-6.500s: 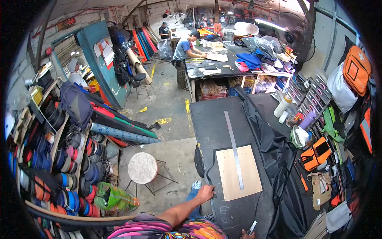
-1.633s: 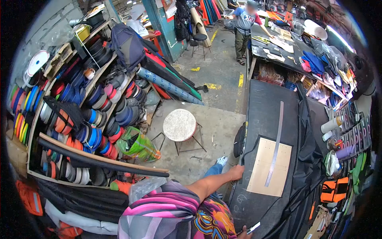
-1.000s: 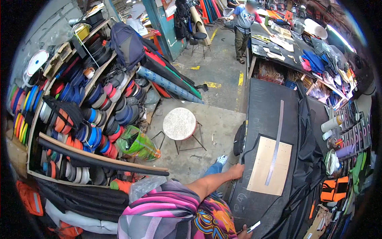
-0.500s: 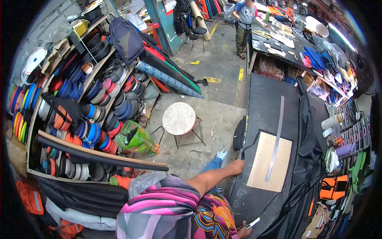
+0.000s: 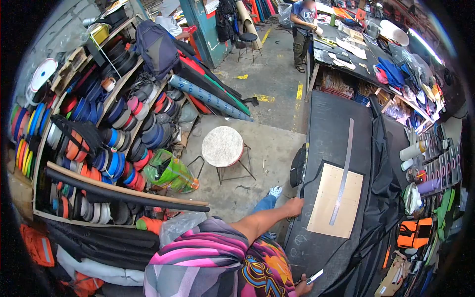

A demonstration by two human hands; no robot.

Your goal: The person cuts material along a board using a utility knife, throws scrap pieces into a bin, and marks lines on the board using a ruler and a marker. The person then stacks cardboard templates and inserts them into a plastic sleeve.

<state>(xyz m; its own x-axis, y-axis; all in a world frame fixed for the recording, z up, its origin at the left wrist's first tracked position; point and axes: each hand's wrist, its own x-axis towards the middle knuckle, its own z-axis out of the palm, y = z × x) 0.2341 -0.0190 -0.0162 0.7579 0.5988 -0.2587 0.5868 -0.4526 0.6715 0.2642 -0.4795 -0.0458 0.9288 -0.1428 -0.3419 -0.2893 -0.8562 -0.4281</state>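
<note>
My left hand [image 5: 295, 207] is at the near edge of the black-covered table [image 5: 330, 111], with its fingers curled over that edge. Lower down, my right hand [image 5: 302, 286] grips a slim flat object [image 5: 315, 276] with a pale, bright face and a dark end; its exact kind is too small to tell. On the table, a beige rectangular sheet [image 5: 321, 198] lies on a piece of black material. A long metal ruler [image 5: 348, 153] rests lengthwise across the sheet and reaches past its far end. Neither hand touches the sheet or the ruler.
Loose black fabric [image 5: 383, 198] is bunched along the table's far side. A round-topped stool [image 5: 222, 147] stands on the floor behind me, near shelves with several webbing rolls [image 5: 118, 111]. A co-worker [image 5: 303, 29] stands at a cluttered workbench [image 5: 366, 64].
The co-worker at the back has turned a little and brought both hands together around a pale item. My hands, the sheet and the ruler look unmoved.
</note>
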